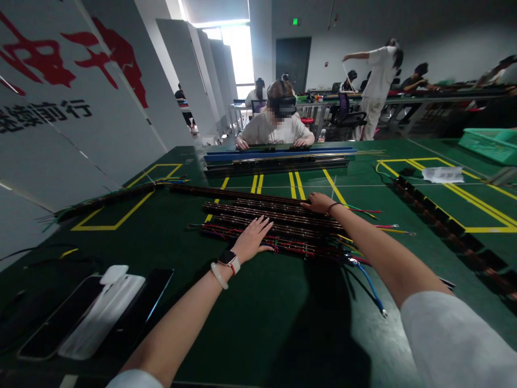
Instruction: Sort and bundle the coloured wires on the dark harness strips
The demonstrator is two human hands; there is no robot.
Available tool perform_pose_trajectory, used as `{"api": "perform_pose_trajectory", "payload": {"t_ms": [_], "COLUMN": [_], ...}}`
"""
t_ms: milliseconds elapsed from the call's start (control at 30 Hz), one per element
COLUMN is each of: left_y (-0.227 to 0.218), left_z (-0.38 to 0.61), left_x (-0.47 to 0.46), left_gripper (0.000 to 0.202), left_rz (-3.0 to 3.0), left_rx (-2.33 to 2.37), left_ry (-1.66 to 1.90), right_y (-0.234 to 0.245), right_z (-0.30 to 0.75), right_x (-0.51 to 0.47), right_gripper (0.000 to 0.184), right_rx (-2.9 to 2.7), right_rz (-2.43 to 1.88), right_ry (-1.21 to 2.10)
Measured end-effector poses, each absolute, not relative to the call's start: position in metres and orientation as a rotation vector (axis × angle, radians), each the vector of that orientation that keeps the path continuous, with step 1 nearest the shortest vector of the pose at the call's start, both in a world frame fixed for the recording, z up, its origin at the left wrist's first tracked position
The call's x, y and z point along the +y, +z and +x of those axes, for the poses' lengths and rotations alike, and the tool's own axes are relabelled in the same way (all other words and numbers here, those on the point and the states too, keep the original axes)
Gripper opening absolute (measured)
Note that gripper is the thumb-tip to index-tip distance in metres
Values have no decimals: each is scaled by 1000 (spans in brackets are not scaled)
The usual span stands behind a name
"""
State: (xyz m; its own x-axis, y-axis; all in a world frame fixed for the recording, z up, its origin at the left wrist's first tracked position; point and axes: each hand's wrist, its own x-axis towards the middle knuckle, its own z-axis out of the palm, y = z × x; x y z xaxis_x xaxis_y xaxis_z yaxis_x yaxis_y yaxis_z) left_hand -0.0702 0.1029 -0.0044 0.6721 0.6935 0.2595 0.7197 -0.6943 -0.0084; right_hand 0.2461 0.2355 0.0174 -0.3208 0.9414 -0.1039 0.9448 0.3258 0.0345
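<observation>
Dark strips (258,211): long, thin, stiff-looking, rows of small pale dots, laid side by side in a flat bundle mid-table, running left-right. Coloured wires (369,285) trail off the right ends, red, yellow and blue, limp and tangled.

Left hand (252,237) lies palm down on the near strips, grip apart, fingers spread flat, clamped on nothing. Watch (228,258) and pale bangle on the wrist. Right hand (321,203) lies palm down on the far strips near their right end, grip loose and apart, nothing pinched; beaded band on the wrist.

Table (250,323): matte dark green top, yellow tape lines (117,221) mark out boxes. Wide bare stretch between the strips and the near edge.

Containers: green crate (488,144) at the far right edge, contents can't be told. White case (100,318) at the near left, smooth, rounded, shut, lying between two black phones (60,318), glossy and face up.

One more long strip (105,200) lies off to the left, loose wire ends at its tip. Row of dark blocks (440,218) runs diagonally on the right side. Paper sheet (444,174) is behind it.

Across the table a co-worker (274,126) in a headset has both hands on a stack of blue and dark strips (278,153). White slanted panels (81,108) with red and black lettering close the left side.
</observation>
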Motion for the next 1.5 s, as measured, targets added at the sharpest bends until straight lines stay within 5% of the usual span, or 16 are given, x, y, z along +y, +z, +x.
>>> {"api": "perform_pose_trajectory", "payload": {"t_ms": [267, 1500], "left_y": [-2, -3], "left_z": [-58, -42], "left_x": [89, 57], "left_gripper": [82, 83], "left_rz": [-2803, -2780], "left_rx": [-1152, -1135], "left_ry": [-365, -375], "right_y": [11, -2], "right_z": [261, 269], "right_x": [223, 198], "right_gripper": [62, 48], "right_rx": [2550, 2661], "right_rz": [1728, 1655], "right_ry": [-66, -31]}}
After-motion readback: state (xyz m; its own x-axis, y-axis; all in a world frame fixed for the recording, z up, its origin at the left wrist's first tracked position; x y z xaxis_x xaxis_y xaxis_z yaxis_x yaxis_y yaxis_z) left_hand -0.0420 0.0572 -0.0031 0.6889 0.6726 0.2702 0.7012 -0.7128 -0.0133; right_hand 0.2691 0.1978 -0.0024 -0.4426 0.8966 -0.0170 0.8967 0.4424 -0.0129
